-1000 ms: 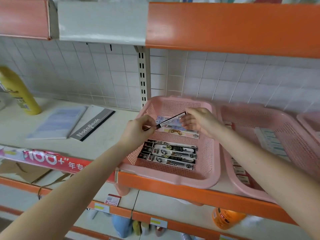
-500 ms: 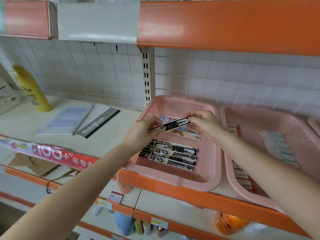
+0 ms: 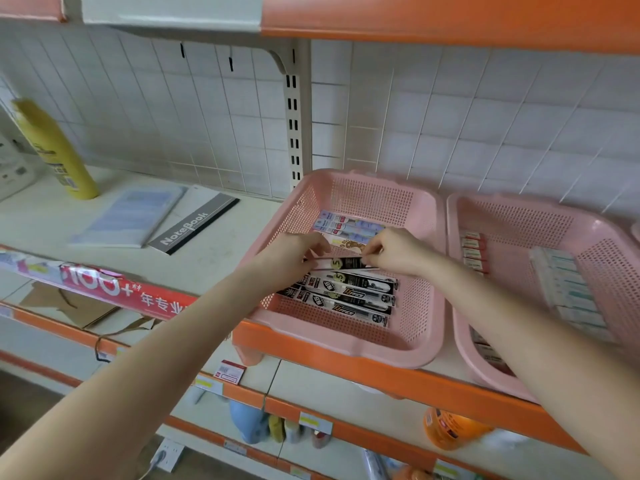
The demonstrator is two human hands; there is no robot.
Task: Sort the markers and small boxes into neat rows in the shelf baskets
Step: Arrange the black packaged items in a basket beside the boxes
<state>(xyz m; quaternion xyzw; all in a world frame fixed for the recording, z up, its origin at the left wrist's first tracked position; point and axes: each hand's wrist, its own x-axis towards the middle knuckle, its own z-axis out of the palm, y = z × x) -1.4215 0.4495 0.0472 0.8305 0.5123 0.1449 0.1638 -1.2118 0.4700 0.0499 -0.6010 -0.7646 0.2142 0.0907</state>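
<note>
A pink mesh basket (image 3: 363, 344) stands on the orange-edged shelf. Both hands hold one black marker pack (image 3: 346, 262) level just above the basket floor: my left hand (image 3: 298, 252) pinches its left end, my right hand (image 3: 394, 251) pinches its right end. In front of it several black marker packs (image 3: 349, 292) lie side by side in a row. Behind it lie light-coloured packs (image 3: 349, 227). A second pink basket (image 3: 519, 216) to the right holds small red-and-white boxes (image 3: 473, 252) along its left wall and pale boxes (image 3: 568, 289) on the right.
On the shelf to the left lie a grey notebook (image 3: 194, 225) and a pale booklet (image 3: 131, 216), with a yellow bottle (image 3: 55, 150) at the back. A red banner (image 3: 104, 285) runs along the shelf front. An orange shelf edge (image 3: 450, 19) overhangs above.
Both hands have lowered the black marker pack from a tilted position above the basket down to a level one right behind the row of black packs.
</note>
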